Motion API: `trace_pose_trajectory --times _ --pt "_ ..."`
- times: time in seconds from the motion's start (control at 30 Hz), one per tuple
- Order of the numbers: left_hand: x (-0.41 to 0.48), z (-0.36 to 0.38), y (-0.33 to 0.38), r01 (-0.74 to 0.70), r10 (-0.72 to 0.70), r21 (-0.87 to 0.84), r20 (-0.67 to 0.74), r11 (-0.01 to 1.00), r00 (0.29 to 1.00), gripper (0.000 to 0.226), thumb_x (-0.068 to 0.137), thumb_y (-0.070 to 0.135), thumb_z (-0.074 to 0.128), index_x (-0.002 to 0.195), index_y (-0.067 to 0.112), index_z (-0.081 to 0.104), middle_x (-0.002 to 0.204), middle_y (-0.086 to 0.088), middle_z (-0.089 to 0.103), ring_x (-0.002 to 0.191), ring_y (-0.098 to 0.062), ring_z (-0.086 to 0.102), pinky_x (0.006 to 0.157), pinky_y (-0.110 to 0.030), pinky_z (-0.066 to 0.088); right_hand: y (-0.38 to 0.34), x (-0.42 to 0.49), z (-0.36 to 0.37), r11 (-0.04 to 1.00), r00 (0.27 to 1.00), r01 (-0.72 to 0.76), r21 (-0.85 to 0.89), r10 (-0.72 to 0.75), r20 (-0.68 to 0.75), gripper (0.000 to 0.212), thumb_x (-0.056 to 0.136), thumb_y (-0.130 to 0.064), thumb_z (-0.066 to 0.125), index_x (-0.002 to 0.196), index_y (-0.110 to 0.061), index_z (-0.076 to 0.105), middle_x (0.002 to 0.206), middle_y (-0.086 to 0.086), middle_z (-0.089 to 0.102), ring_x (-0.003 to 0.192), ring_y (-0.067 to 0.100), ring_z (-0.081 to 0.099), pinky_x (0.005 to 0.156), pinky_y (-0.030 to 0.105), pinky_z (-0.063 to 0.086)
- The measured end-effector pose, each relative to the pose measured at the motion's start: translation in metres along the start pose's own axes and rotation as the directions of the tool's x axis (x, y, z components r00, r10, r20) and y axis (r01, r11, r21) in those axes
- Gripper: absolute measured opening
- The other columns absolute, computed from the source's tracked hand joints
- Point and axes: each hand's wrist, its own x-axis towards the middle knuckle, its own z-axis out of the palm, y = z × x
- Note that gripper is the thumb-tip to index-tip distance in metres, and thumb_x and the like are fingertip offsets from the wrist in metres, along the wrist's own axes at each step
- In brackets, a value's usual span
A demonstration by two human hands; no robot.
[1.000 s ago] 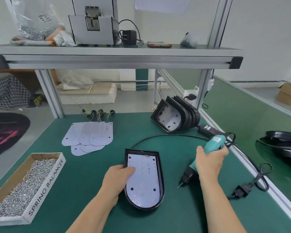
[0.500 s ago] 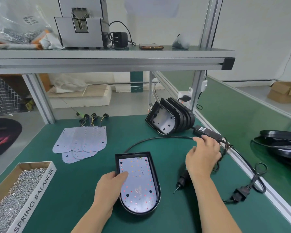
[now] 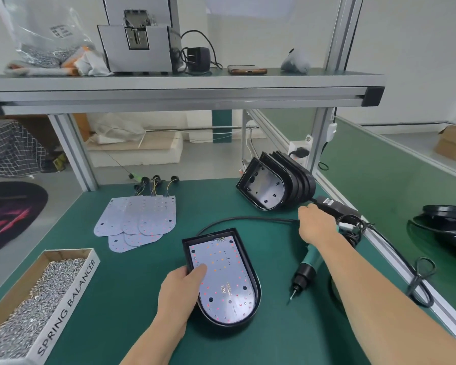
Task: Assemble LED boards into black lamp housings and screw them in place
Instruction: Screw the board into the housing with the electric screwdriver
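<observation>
Right hand is seen from the back, reaching over the rear end of the teal screwdriver. Its fingers are hidden by the hand itself near the black adapter and tangled cable, so can't tell if it grasps anything. The screwdriver lies on the worktop, bit toward the camera, its top end covered by the wrist. Left hand grasps the left edge of the black housing, thumb on the LED board, other fingers out of sight down the outer wall. The board sits inside the housing, flat on the worktop near the front centre; "12V" is readable, smaller print is not. A stack of empty housings leans at the back right, count unclear. Spare boards overlap at the back left, with wires at their far edge. A cardboard box of screws, marked SPRING BALANCER, is cut off at the bottom left. Black curved parts are cut off at the right edge. The worktop is a green mat with an aluminium frame. The shelf above holds a grey machine, a phone and a plastic bag. Walls are white, the floor is grey.
</observation>
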Motion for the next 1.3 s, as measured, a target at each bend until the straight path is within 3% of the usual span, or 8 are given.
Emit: trace_pose_trajectory --times 0.17,0.33,0.53,0.63,0.73,0.93,1.1,1.3 --pt "-0.002 0.001 0.0 -0.017 0.017 -0.006 -0.036 1.0 0.999 0.048 0.068 0.047 0.053 0.083 0.003 0.062 0.079 0.0 0.062 0.072 -0.019 0.052 0.071 -0.034 0.041 -0.01 -0.01 0.003 0.938 0.959 0.212 0.276 -0.145 -0.245 0.009 0.098 -0.008 0.05 0.095 -0.017 0.05 0.098 0.001 0.055 0.092 0.03 0.056 0.07 0.037 0.041" --pt "0.001 0.002 -0.005 -0.037 0.042 0.051 -0.088 0.998 0.995 0.036 0.09 0.036 0.058 0.08 0.002 0.057 0.078 -0.005 0.057 0.071 -0.02 0.046 0.068 -0.033 0.037 -0.036 -0.037 -0.001 0.728 0.889 0.354 0.587 -0.067 -0.453 0.013 0.096 -0.005 0.055 0.092 -0.017 0.055 0.091 -0.001 0.058 0.079 0.021 0.053 0.07 0.03 0.038" --pt "-0.004 0.002 -0.002 -0.054 0.062 0.082 -0.096 0.995 0.993 0.045 0.091 0.041 0.058 0.096 -0.003 0.066 0.102 -0.017 0.073 0.083 -0.028 0.063 0.087 -0.044 0.053 -0.056 -0.063 0.009 0.482 0.838 0.482 0.732 -0.009 -0.546 0.006 0.101 -0.011 0.056 0.103 -0.016 0.057 0.104 0.003 0.063 0.089 0.002 0.057 0.078 0.003 0.036" --pt "-0.008 0.0 0.002 -0.057 0.06 0.068 -0.043 0.996 0.997 0.062 0.073 0.052 0.056 0.098 -0.004 0.065 0.087 -0.01 0.071 0.082 -0.026 0.062 0.095 -0.048 0.051 -0.054 -0.058 0.001 0.367 0.91 0.349 0.862 0.089 -0.406 0.019 0.106 -0.019 0.046 0.107 -0.009 0.063 0.103 0.009 0.073 0.087 0.023 0.069 0.082 0.023 0.053" --pt "-0.012 -0.004 0.004 -0.065 0.063 0.051 0.046 0.997 0.997 0.063 0.067 0.05 0.057 0.096 -0.005 0.065 0.085 -0.008 0.072 0.08 -0.028 0.066 0.096 -0.052 0.05 -0.055 -0.054 -0.02 0.228 0.952 0.266 0.937 0.09 -0.293 0.035 0.108 -0.033 0.041 0.09 -0.014 0.065 0.074 0.004 0.073 0.059 0.012 0.066 0.063 0.024 0.055" --pt "-0.019 -0.008 0.004 -0.062 0.067 -0.044 0.134 0.997 0.989 0.03 0.075 0.042 0.063 0.079 0.015 0.075 0.086 -0.001 0.079 0.088 -0.027 0.075 0.088 -0.045 0.057 -0.066 -0.062 -0.024 0.434 0.989 -0.046 0.9 -0.107 0.103 0.03 0.102 -0.035 0.043 0.102 -0.01 0.059 0.058 0.01 0.067 0.036 0.011 0.041 0.039 0.02 0.032" --pt "-0.009 -0.004 0.006 0.009 -0.005 -0.096 0.04 0.995 0.999 0.035 0.082 0.034 0.065 0.093 0.002 0.073 0.091 -0.007 0.078 0.092 -0.031 0.073 0.095 -0.05 0.054 -0.077 -0.106 0.003 0.36 0.91 -0.164 0.918 -0.305 0.282 0.045 0.096 -0.063 0.045 0.105 -0.021 0.057 0.071 0.001 0.063 0.056 0.016 0.052 0.044 0.023 0.037" --pt "-0.008 -0.001 0.007 0.027 -0.027 -0.044 0.018 0.999 0.999 0.084 0.066 0.081 0.047 0.092 0.003 0.067 0.096 -0.008 0.073 0.086 -0.025 0.063 0.093 -0.043 0.05 -0.08 -0.13 0.018 0.379 0.908 -0.069 0.923 -0.359 0.215 0.011 0.09 -0.022 0.066 0.088 -0.013 0.06 0.068 -0.002 0.059 0.051 0.012 0.047 0.042 0.023 0.037"
